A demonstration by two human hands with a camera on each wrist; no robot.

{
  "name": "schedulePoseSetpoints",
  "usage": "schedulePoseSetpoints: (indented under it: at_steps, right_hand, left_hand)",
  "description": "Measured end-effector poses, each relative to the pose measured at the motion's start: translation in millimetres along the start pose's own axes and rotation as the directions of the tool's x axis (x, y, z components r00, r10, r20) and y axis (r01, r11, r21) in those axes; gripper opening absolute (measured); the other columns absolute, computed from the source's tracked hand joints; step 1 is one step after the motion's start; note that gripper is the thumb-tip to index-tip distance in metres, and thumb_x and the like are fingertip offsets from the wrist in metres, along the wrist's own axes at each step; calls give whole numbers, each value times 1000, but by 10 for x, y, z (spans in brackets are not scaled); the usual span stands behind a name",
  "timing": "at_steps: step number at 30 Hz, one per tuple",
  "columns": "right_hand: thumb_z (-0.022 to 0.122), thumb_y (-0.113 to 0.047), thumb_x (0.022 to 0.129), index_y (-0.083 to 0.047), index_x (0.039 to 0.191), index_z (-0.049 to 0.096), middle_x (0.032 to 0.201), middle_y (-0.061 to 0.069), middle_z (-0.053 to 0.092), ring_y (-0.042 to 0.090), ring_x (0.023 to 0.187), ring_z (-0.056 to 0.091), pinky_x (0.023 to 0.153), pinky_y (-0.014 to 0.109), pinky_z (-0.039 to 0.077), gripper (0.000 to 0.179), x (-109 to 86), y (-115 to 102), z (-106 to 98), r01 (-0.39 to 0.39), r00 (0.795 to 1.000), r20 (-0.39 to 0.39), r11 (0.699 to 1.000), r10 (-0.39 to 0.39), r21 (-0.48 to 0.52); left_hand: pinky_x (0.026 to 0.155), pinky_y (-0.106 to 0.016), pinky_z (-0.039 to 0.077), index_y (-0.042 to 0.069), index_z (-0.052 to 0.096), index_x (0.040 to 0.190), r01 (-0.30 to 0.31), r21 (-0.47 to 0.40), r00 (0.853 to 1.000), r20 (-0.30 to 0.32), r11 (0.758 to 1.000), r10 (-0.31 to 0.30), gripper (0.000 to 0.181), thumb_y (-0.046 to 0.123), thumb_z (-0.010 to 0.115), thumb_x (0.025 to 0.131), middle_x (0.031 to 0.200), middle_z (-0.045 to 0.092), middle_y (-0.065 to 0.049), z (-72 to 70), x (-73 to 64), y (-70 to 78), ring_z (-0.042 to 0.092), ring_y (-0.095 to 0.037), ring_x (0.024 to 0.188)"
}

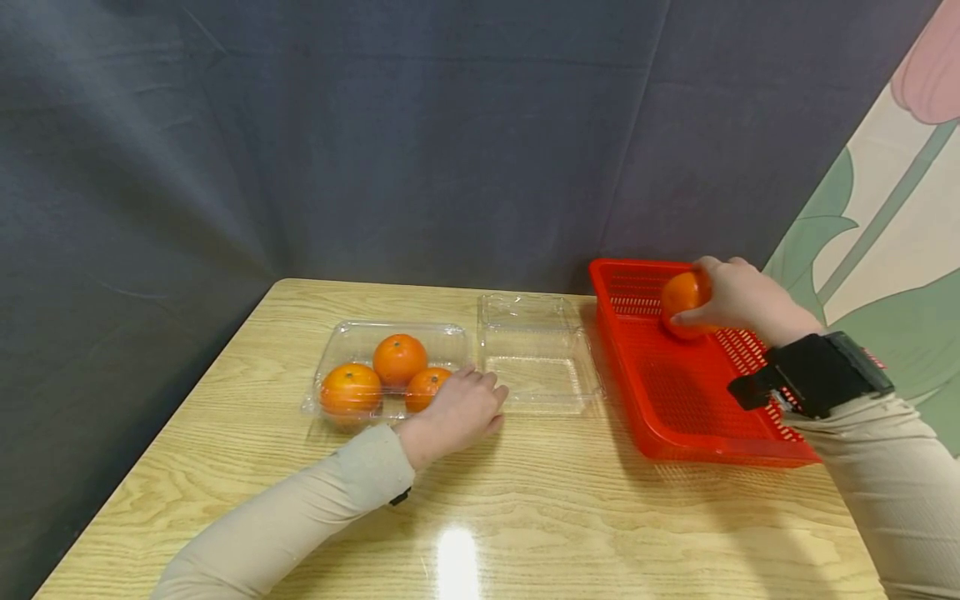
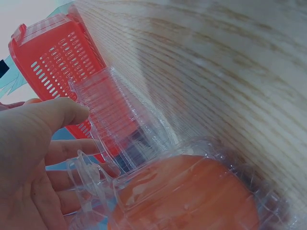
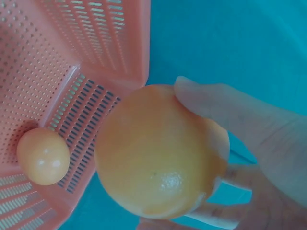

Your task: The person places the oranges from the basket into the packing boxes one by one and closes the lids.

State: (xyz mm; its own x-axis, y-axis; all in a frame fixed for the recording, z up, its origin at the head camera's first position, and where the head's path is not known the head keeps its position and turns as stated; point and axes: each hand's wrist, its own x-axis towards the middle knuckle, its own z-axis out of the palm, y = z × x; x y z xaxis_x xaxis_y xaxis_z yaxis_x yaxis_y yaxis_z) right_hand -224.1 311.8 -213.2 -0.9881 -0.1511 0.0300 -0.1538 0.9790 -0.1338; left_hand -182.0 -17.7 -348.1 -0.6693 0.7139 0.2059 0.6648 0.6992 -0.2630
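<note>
The right hand point(image 1: 742, 298) grips 1 orange point(image 1: 680, 302) over the red basket point(image 1: 637, 412); the left hand point(image 1: 459, 410), fingers loose, is at the clear container point(image 1: 442, 340)! Gentle hold, clear of the rim, looks wisest.

Room bright, light falling from above, fairly even. White glare on table point(image 1: 525, 517) at near edge. Soft shadows beside basket point(image 1: 626, 383) and below right sleeve point(image 1: 885, 492), toward table's near right corner. Curtain point(image 1: 450, 150) dark beyond far edge, paler sheen toward left. Glints along clear boxes point(image 1: 536, 379). Right hand point(image 1: 738, 296) slightly smeared by motion in head view. Left wrist view cool, hazy, grain soft. Right wrist view washed out: basket pinkish, curtain teal, gloss spot on held orange point(image 3: 158, 153).
</note>
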Motion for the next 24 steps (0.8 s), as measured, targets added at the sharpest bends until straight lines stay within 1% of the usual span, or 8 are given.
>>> schedulePoseSetpoints:
  at_steps: [3, 16, 24]
  right_hand:
    - [76, -33, 74, 10, 123, 43, 94, 26, 55, 39, 89, 45, 65, 44, 46, 73, -4, -41, 2, 13, 1000, -8, 1000, -13, -9]
    - [76, -34, 74, 9, 125, 43, 94, 25, 54, 38, 86, 46, 62, 44, 47, 74, -26, -205, 20, 19, 1000, 4, 999, -19, -39]
    - [76, -33, 73, 7, 120, 46, 91, 23, 53, 36, 84, 47, 59, 41, 46, 69, -38, -286, 43, 26, 1000, -16, 998, -27, -62]
  left_hand:
    - [99, -38, 47, 12, 66, 98, -2, 2, 1000, -5, 1000, 2, 25, 34, 65, 86, 97, 68, -4, 5, -1, -1, 67, -19, 92]
    - [100, -38, 47, 12, 66, 100, 9, -3, 1000, 7, 1000, -8, 26, 34, 64, 86, 98, 68, -4, -17, 0, 6, 67, -20, 93]
    - [99, -38, 47, 12, 66, 99, 8, 3, 1000, 4, 1000, -8, 25, 34, 64, 86, 97, 68, -4, -14, -1, 5, 67, -20, 93]
